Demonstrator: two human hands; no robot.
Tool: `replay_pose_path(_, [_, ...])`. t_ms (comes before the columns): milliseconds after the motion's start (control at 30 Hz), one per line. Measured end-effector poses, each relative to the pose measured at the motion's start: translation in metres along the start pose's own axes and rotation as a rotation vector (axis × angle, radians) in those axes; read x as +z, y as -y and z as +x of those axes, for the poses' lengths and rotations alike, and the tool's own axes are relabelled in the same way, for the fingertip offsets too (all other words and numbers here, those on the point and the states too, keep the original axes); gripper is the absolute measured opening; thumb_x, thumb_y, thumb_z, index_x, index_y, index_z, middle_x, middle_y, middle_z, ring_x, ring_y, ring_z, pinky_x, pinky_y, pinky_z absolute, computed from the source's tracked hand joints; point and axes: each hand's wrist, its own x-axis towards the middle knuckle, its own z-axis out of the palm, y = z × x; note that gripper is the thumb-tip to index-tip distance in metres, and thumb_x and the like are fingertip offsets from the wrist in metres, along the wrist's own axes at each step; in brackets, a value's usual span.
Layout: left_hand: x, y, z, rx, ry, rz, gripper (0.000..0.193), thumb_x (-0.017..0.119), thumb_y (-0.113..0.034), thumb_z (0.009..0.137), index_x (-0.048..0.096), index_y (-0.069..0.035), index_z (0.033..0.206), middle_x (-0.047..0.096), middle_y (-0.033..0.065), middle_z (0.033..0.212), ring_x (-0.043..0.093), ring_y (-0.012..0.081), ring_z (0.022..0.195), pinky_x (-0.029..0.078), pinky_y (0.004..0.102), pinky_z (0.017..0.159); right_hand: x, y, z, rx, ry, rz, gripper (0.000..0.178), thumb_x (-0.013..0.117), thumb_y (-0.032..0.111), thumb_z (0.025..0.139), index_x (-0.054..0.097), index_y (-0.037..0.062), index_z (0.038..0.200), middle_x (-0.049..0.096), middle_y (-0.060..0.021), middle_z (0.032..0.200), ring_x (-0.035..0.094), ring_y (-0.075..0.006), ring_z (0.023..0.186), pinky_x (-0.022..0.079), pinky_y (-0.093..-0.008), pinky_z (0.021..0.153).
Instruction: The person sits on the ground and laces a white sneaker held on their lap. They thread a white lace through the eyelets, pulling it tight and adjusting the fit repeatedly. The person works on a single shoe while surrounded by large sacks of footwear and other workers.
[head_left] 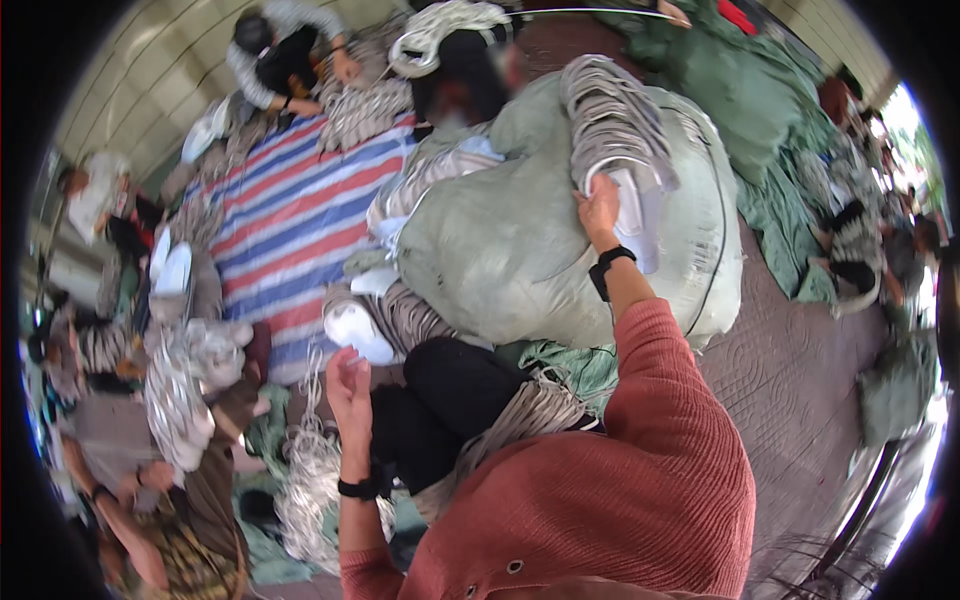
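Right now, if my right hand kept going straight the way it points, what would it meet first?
Your right hand already reaches the looped pale cords on the big grey-green sack; they come first, though depth is unclear.

Informal floor workshop for sorting or bundling cord, seemingly semi-open, daylight at one edge. Several people sit on the ground around a striped tarp (290, 215), among heaps of pale looped cord (310, 480) and bundled grey-white coils (610, 115). Big stuffed green-grey sacks (500, 250) and piled green sheeting (740, 90) crowd the floor; corrugated wall panels (150, 70) behind.
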Motion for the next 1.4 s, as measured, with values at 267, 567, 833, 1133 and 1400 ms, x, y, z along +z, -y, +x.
replay_pose_path(267, [-0.042,0.025,-0.039,-0.033,-0.061,0.077,0.029,0.067,-0.015,0.092,0.060,0.002,0.114,0.065,0.0116,0.109,0.061,0.0182,0.102,0.046,0.0301,0.093,-0.021,0.002,-0.034,-0.242,-0.122,0.093,0.047,0.088,0.018,0.065,0.055,0.0060,0.097,0.060,-0.0166,0.101,0.055,-0.0377,0.097,0.042,-0.0490,0.087])
replay_pose_path(567, [-0.041,-0.022,-0.069,0.205,-0.038,0.572,0.022,0.074,-0.014,0.079,0.068,-0.008,0.099,0.063,0.0072,0.104,0.054,0.0292,0.101,0.042,0.0358,0.086,-0.001,0.154,-0.109,-0.123,0.580,0.626,0.015,0.062,0.006,0.090,0.059,0.0066,0.104,0.068,-0.0084,0.087,0.064,-0.0165,0.068,0.052,-0.0299,0.064])
replay_pose_path(833, [-0.076,-0.020,-0.087,-0.031,-0.105,0.453,0.023,0.074,-0.007,0.074,0.067,-0.006,0.096,0.064,0.0109,0.104,0.057,0.0301,0.102,0.043,0.0392,0.092,0.196,0.319,-0.197,-0.199,1.551,0.636,0.061,0.071,0.022,0.087,0.040,0.0055,0.138,0.055,-0.0196,0.129,0.068,-0.0241,0.091,0.055,-0.0350,0.079])
replay_pose_path(1133, [-0.081,-0.019,-0.085,-0.197,-0.093,0.375,0.021,0.068,-0.018,0.077,0.069,-0.003,0.093,0.064,0.0138,0.101,0.056,0.0278,0.099,0.041,0.0406,0.094,0.327,0.397,-0.271,-0.297,1.265,0.126,0.054,0.051,0.011,0.091,0.034,-0.0007,0.140,0.062,-0.0259,0.122,0.067,-0.0359,0.103,0.054,-0.0453,0.086])
replay_pose_path(1400, [-0.077,-0.015,-0.078,-0.169,-0.054,0.353,0.022,0.066,-0.019,0.080,0.069,-0.002,0.093,0.064,0.0152,0.103,0.057,0.0282,0.099,0.043,0.0410,0.092,0.285,0.373,-0.248,-0.157,1.202,0.363,0.040,0.056,0.012,0.081,0.060,0.0122,0.121,0.070,-0.0195,0.099,0.067,-0.0365,0.099,0.052,-0.0470,0.085])
